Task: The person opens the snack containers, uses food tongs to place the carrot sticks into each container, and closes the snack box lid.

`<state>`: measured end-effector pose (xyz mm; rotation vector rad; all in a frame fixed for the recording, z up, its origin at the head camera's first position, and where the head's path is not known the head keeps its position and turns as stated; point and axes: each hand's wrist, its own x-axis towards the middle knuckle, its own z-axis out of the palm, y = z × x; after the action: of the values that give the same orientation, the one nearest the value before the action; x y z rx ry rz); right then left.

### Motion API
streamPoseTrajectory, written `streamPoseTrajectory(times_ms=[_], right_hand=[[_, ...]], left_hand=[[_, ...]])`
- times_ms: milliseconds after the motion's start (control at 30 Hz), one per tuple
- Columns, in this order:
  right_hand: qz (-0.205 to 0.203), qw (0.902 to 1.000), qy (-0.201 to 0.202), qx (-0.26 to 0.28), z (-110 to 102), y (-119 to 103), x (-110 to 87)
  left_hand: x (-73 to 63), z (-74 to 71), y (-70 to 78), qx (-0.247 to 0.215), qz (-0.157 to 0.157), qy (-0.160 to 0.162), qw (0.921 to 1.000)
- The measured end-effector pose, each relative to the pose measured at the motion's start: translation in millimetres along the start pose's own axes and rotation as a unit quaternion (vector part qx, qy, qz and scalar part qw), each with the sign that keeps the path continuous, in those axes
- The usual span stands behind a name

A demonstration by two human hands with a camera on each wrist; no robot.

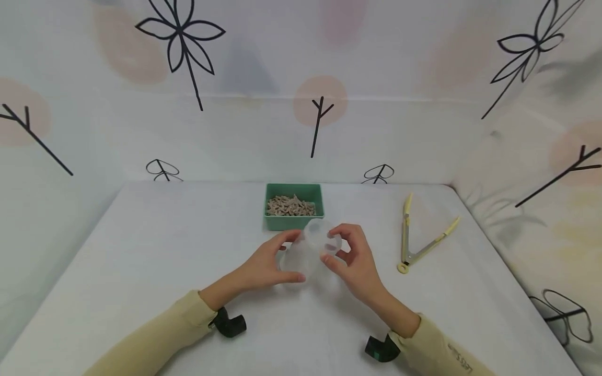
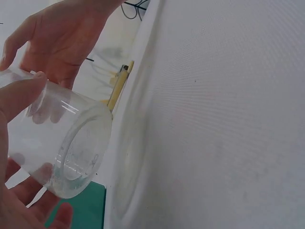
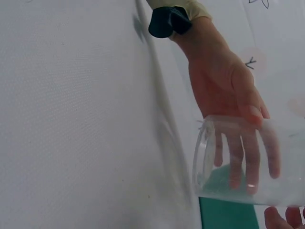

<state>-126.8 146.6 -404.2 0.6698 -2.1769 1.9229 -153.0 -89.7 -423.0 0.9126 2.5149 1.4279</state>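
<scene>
Both hands are on a clear plastic jar [image 1: 301, 258] near the middle of the table. My left hand [image 1: 268, 263] holds its body from the left, thumb on the near side and fingers around the far side. At the jar's upper right end, my right hand [image 1: 355, 263] grips a round translucent part with curled fingers and thumb. I cannot tell whether that part is a lid or the jar's rim. Through the clear wall in the right wrist view, the left fingers [image 3: 250, 157] show. The jar's base [image 2: 86, 148] hangs close over the white tabletop.
Just behind the jar stands a green rectangular box [image 1: 293, 223] with many small brownish pieces [image 1: 289, 206] in it. Yellow-handled tongs [image 1: 408, 257] lie spread on the right. A white cloth [image 1: 188, 235] covers the table, with patterned curtains [image 1: 258, 130] behind.
</scene>
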Motion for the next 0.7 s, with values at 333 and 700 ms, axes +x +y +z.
streamPoseTrajectory(times_ms=[333,700], right_hand=[[-0.029,0.9749,-0.041,-0.217,-0.2,1.3,5.7],[-0.065,0.9374,-0.058,-0.337,6.3,1.1,17.3]], left_hand=[[-6.1,-4.2,-1.0,0.09,0.017,0.038,0.995],[-9.5,-7.6,7.9,0.161,0.076,0.056,0.9824]])
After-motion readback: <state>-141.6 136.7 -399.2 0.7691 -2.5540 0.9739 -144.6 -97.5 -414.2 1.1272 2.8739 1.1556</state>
